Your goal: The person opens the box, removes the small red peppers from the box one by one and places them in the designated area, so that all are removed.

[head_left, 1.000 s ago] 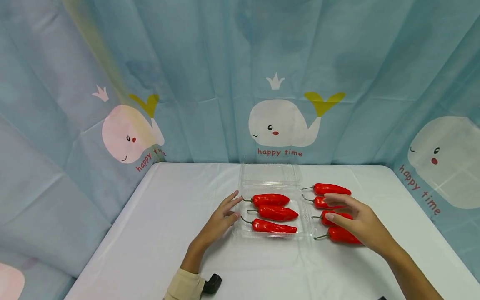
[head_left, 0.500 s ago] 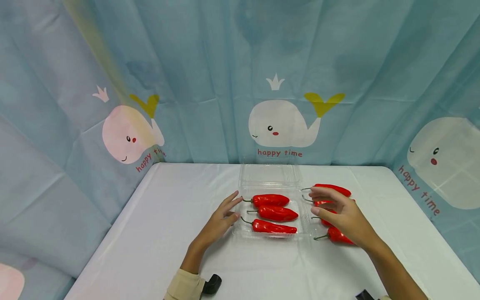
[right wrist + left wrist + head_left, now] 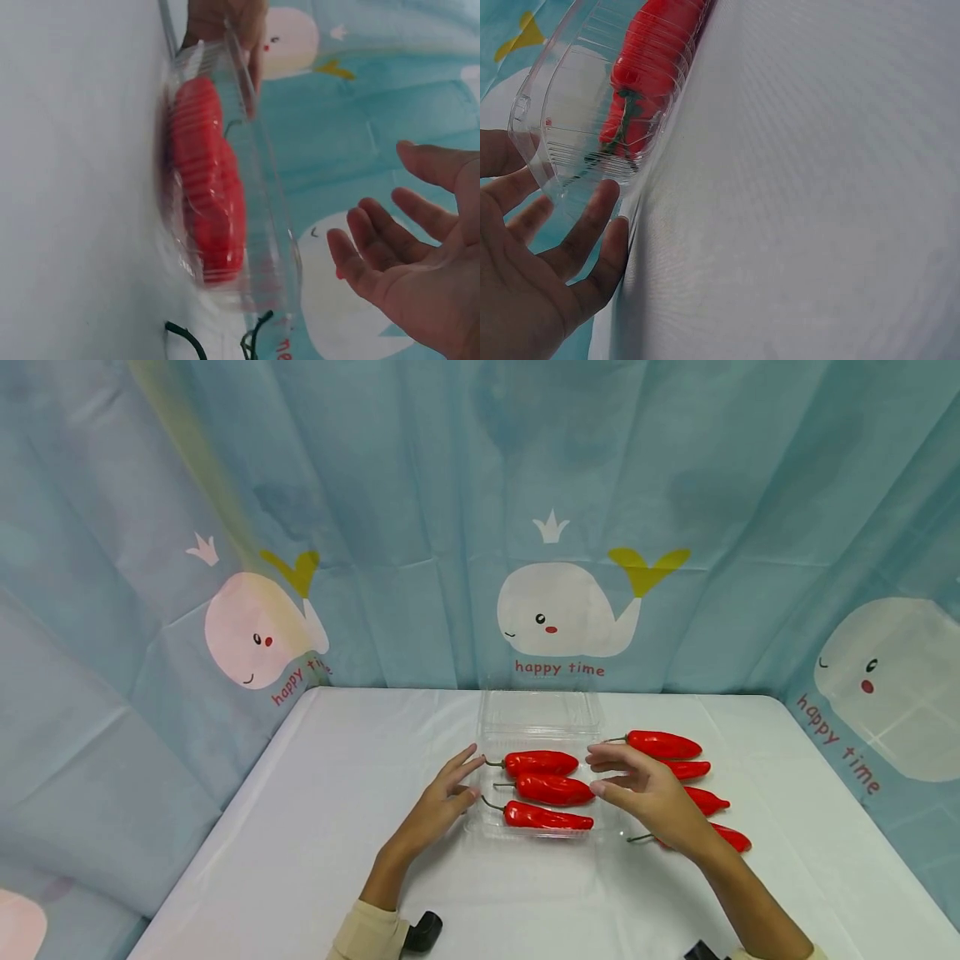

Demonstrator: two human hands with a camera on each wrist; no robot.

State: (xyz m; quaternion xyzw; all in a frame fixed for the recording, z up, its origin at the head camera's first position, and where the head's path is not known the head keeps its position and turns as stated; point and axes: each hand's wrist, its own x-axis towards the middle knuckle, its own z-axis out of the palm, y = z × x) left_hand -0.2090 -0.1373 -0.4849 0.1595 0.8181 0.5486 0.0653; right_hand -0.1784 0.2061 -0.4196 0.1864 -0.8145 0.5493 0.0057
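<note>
Head view | left hand (image 3: 435, 806) fingers straight, steadying clear plastic clamshell tray (image 3: 542, 837) holding three red peppers (image 3: 551, 788) | right hand (image 3: 651, 795) empty, fingers relaxed, beside tray's right rim | step, judged: packing; next calls for grasping a loose red pepper (image 3: 663, 744) beyond right fingertips.

Red peppers (image 3: 551, 788): seven total. Three inside clear container (image 3: 540, 714), four loose on table (image 3: 315, 793) right of it. One container, lid open. Two hands in view. Three whale prints on backdrop (image 3: 558, 610).

"happy time" under whales on curtain (image 3: 558, 667)
</note>
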